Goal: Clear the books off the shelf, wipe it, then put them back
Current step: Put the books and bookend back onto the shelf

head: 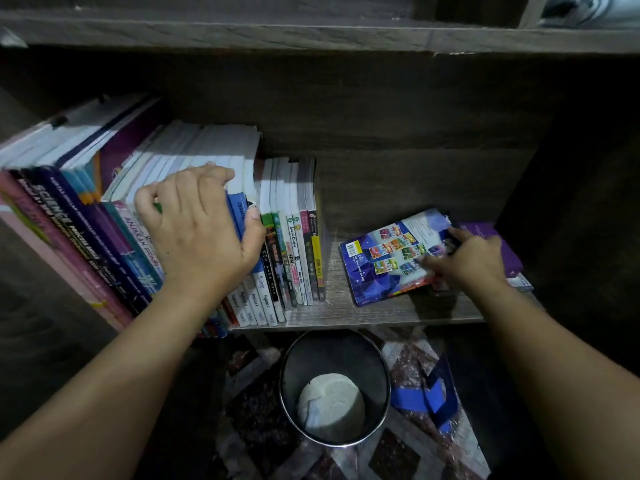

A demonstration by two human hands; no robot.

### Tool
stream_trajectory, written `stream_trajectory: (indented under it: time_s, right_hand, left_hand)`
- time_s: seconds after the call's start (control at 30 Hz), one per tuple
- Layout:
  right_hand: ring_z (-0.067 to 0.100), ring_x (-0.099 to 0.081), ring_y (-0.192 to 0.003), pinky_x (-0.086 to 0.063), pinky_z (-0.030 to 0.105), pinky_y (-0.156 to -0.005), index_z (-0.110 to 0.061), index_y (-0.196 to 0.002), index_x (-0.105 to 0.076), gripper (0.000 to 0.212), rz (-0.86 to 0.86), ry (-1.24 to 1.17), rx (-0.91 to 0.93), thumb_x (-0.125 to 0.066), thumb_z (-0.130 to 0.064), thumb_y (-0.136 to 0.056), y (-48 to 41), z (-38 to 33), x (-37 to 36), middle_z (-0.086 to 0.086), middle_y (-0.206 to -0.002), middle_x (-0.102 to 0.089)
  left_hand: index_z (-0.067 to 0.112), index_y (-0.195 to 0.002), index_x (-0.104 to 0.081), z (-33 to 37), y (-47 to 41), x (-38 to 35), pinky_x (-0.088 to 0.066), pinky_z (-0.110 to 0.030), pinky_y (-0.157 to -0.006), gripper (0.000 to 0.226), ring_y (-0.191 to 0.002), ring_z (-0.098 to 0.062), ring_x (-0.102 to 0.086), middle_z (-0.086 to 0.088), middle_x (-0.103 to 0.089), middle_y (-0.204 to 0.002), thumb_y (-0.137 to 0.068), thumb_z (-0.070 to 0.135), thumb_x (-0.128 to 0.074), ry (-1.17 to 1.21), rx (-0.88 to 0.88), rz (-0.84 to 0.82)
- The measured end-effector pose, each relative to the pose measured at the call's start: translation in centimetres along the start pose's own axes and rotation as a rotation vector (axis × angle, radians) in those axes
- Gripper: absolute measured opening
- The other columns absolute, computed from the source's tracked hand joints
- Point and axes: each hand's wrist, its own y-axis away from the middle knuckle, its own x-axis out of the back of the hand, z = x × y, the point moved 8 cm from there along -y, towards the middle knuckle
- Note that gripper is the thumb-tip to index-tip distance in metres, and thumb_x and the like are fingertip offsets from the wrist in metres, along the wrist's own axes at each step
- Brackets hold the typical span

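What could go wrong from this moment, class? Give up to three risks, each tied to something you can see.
1. The left hand grips only part of the row of standing books. The thin books at its end have no support on their right and could topple.
2. The blue book, held by the right hand, lies near the front edge of the shelf. If it slips, it could drop into the open bin below.

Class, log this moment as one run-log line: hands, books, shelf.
left hand: grips upright books | right hand: holds flat blue book | shelf: not yet cleared
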Motion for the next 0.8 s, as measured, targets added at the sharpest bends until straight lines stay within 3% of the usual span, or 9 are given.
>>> stream_trajectory:
  time_s: [0.13,0.23,0.33,0.43,0.53,0.57,0.63,0.8]
  right_hand:
    - [0.035,-0.045,-0.115,-0.044,0.041,-0.097,-0.021,-0.132,-0.054,0.076,0.184,0.023,0.129,-0.085,-0.044,-0.066,2.6,-4.7,1.7,0.014,-0.127,-0.035]
    - [0.034,-0.044,-0.114,-0.047,0.042,-0.091,-0.023,-0.138,-0.047,0.069,0.26,0.059,0.344,-0.078,-0.034,-0.077,5.4,-8.6,1.9,0.013,-0.129,-0.033]
    - [0.034,-0.049,-0.111,-0.048,0.041,-0.083,-0.028,-0.146,-0.035,0.066,0.239,0.127,0.561,-0.066,-0.024,-0.087,8.4,-12.3,1.4,0.011,-0.137,-0.032]
    - [0.031,-0.057,-0.104,-0.049,0.04,-0.082,-0.036,-0.152,-0.012,0.088,0.089,0.021,0.771,-0.066,-0.018,-0.086,11.3,-15.1,-0.5,0.008,-0.144,-0.034]
    - [0.019,-0.057,-0.093,-0.048,0.034,-0.084,-0.043,-0.149,0.009,0.106,-0.207,-0.133,0.651,-0.073,-0.024,-0.084,11.0,-14.7,-3.4,0.004,-0.114,-0.055]
    - [0.02,-0.059,-0.097,-0.048,0.035,-0.088,-0.041,-0.15,0.005,0.105,-0.305,-0.098,0.58,-0.074,-0.029,-0.083,10.6,-13.9,-4.7,0.003,-0.111,-0.059]
    - [0.024,-0.058,-0.114,-0.045,0.037,-0.098,-0.034,-0.15,-0.016,0.089,-0.455,-0.007,0.476,-0.074,-0.034,-0.083,9.8,-12.0,-7.2,0.002,-0.124,-0.061]
    - [0.029,-0.057,-0.114,-0.042,0.031,-0.095,-0.027,-0.147,-0.031,0.066,-0.433,-0.008,0.397,-0.064,-0.026,-0.09,8.8,-10.3,-9.8,0.009,-0.127,-0.06]
  left_hand:
    - [0.006,-0.12,-0.05,0.0,-0.1,-0.1,-0.021,-0.042,-0.091,0.05,-0.1,-0.029,-0.042,-0.013,-0.053,-0.11,-0.086,0.043,-0.04,-0.012,-0.001,-0.008]
    - [0.006,-0.12,-0.05,0.0,-0.1,-0.1,-0.021,-0.042,-0.092,0.051,-0.101,-0.029,-0.042,-0.013,-0.053,-0.11,-0.086,0.043,-0.04,-0.015,-0.001,-0.005]
    - [0.006,-0.119,-0.05,0.0,-0.1,-0.1,-0.021,-0.042,-0.092,0.05,-0.102,-0.029,-0.042,-0.013,-0.053,-0.111,-0.087,0.043,-0.04,-0.01,0.0,0.001]
    - [0.005,-0.119,-0.05,0.1,0.0,0.0,-0.021,-0.042,-0.092,0.05,-0.101,-0.03,-0.044,-0.013,-0.054,-0.111,-0.088,0.043,-0.039,-0.006,-0.019,0.012]
    - [0.005,-0.12,-0.05,0.0,0.0,0.0,-0.021,-0.042,-0.091,0.051,-0.101,-0.03,-0.044,-0.013,-0.054,-0.111,-0.088,0.043,-0.039,-0.011,-0.023,0.007]
    - [0.006,-0.121,-0.05,0.0,0.0,-0.1,-0.021,-0.042,-0.091,0.051,-0.101,-0.03,-0.044,-0.013,-0.054,-0.111,-0.088,0.043,-0.039,-0.011,-0.024,0.005]
    - [0.006,-0.121,-0.051,0.0,0.1,-0.1,-0.021,-0.042,-0.091,0.051,-0.101,-0.03,-0.045,-0.012,-0.054,-0.111,-0.088,0.043,-0.04,-0.009,-0.028,0.006]
    - [0.006,-0.12,-0.051,0.0,0.1,0.0,-0.022,-0.042,-0.091,0.05,-0.102,-0.03,-0.046,-0.012,-0.055,-0.112,-0.088,0.043,-0.041,-0.001,-0.039,0.022]
